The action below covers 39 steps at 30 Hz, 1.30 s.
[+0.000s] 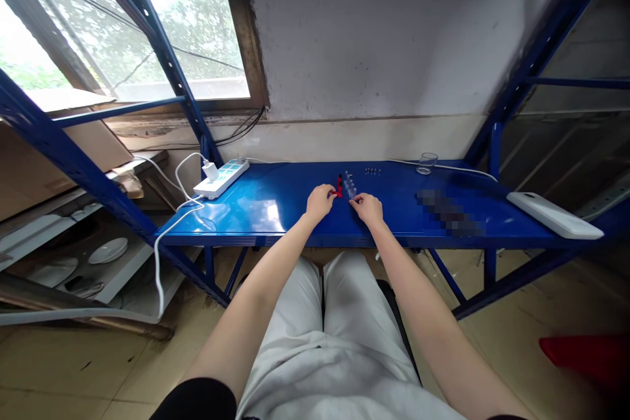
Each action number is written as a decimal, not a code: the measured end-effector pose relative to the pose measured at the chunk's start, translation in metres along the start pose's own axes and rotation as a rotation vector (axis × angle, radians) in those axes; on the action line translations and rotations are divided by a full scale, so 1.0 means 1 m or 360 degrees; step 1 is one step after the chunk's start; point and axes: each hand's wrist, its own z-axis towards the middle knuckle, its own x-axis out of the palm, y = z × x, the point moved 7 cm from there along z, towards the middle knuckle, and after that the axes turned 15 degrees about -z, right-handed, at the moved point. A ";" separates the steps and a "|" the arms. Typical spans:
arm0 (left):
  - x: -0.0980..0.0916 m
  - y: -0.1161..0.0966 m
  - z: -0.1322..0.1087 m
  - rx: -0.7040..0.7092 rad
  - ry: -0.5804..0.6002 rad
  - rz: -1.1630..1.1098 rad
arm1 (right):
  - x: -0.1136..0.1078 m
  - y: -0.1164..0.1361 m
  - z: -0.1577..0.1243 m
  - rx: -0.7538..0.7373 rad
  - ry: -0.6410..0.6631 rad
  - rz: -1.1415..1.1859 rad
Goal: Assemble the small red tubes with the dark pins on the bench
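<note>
My left hand (319,203) is closed in a pinch on a small red piece with a dark upper part (339,188), upright over the blue tabletop (295,177). Just right of it stands a clear plastic piece with a row of small upright parts (349,185); its exact kind is too small to tell. The fingers of my right hand (369,209) pinch the near end of this clear piece. Red and clear pieces are close together, with a narrow gap between them. Behind my right hand, several tiny light-coloured parts (373,171) are lined up on the table.
A white power strip (221,178) with a plugged-in charger lies at the left, its cable hanging over the front edge. A clear glass (426,164) is at the back right. A pixelated dark object (450,212) and a white box-like device (555,215) lie farther right. Blue posts (189,108) frame the table.
</note>
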 end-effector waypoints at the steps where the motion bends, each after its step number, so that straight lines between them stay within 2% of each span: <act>1: -0.006 0.005 0.000 -0.0045 -0.0051 -0.0074 | 0.000 0.000 0.000 0.0000 0.0003 -0.0004; 5: -0.035 0.016 0.000 -0.0133 -0.0252 -0.0381 | -0.010 0.006 -0.004 -0.0053 -0.0115 -0.0012; 9: -0.062 0.006 0.001 -0.0070 -0.0358 -0.0552 | -0.024 0.029 -0.008 -0.0234 -0.0293 -0.0029; 14: -0.083 -0.011 0.001 0.0042 -0.0367 -0.0567 | -0.037 0.069 -0.008 -0.0444 -0.0374 -0.0095; 18: -0.093 -0.011 -0.001 0.0056 -0.0385 -0.0549 | -0.040 0.088 -0.006 -0.0550 -0.0367 -0.0121; 22: -0.099 -0.007 -0.003 0.0049 -0.0364 -0.0483 | -0.038 0.095 -0.005 -0.0587 -0.0322 -0.0172; 30: -0.105 -0.014 -0.011 0.0214 -0.0287 -0.0210 | -0.041 0.106 -0.008 -0.0666 -0.0209 -0.0360; 39: -0.085 -0.007 -0.013 0.0155 -0.0213 -0.0411 | -0.043 0.116 -0.014 -0.0719 -0.0164 -0.0429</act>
